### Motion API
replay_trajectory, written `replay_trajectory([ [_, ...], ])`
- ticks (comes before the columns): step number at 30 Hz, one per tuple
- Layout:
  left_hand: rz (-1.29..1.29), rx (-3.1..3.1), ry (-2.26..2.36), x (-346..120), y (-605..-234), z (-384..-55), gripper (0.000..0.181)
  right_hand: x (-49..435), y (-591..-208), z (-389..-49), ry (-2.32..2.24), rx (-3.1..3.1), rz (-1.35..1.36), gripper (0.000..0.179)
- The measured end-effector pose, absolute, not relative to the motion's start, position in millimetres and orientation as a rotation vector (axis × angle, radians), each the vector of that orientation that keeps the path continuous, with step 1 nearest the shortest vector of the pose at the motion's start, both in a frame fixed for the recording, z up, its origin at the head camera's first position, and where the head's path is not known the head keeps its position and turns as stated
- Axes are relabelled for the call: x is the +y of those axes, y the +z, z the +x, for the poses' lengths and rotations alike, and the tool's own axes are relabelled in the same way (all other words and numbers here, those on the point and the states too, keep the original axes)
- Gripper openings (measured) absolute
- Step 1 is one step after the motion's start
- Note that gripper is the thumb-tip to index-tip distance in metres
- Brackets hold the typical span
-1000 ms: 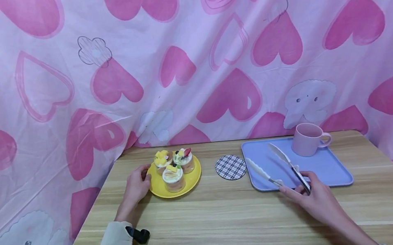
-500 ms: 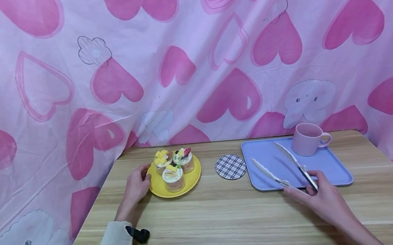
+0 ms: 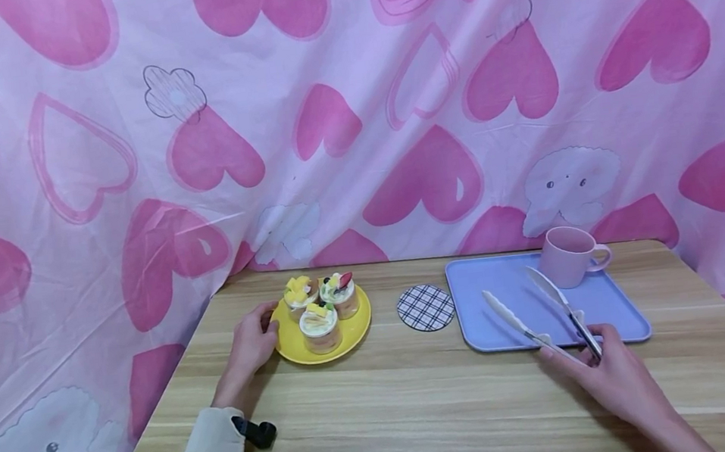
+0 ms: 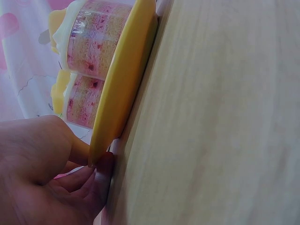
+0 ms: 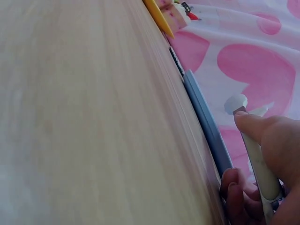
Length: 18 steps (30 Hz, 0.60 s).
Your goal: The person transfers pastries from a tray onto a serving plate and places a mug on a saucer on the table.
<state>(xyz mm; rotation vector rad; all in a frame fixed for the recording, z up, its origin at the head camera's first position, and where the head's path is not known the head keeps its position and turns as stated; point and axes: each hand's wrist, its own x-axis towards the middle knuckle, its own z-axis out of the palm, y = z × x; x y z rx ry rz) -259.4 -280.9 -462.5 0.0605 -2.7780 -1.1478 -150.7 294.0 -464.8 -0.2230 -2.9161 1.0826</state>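
Note:
At the left of the head view, my left hand (image 3: 251, 345) holds the near-left rim of a round yellow plate (image 3: 357, 331). In the left wrist view the thumb lies over the plate's edge and fingers are tucked under it. Three clear cups of layered cake stand on the plate: a front cup (image 3: 320, 331), a back-left cup (image 3: 300, 297) with yellow fruit, and a back-right cup (image 3: 341, 301) with a strawberry piece. My right hand (image 3: 619, 374) grips a pair of tongs (image 3: 510, 315), their white-tipped arms spread apart with nothing between them, above a blue tray (image 3: 611, 312).
A pink mug (image 3: 563, 264) stands at the back right of the tray. Between plate and tray lies a round checked coaster (image 3: 425, 309). Behind the wooden table (image 3: 388, 421) hangs a pink heart-patterned cloth (image 3: 346, 52).
My right hand has moved to the right and slightly toward me with the spread tongs. The left hand, plate, cake cups, coaster, tray and mug have stayed in place.

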Motion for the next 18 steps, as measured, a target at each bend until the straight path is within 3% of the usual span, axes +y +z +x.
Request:
replay_trajectory([
  [14, 0.063, -2.783, -1.150, -281.9, -463.2, -259.9, 0.046, 324.1, -455.6, -152.5, 0.988, -3.069, -0.413, 0.107],
  [18, 0.061, -2.779, -1.146, -282.0, -463.3, -259.2, 0.045, 328.8, -455.8, -152.6, 0.977, -3.109, -0.435, 0.116],
])
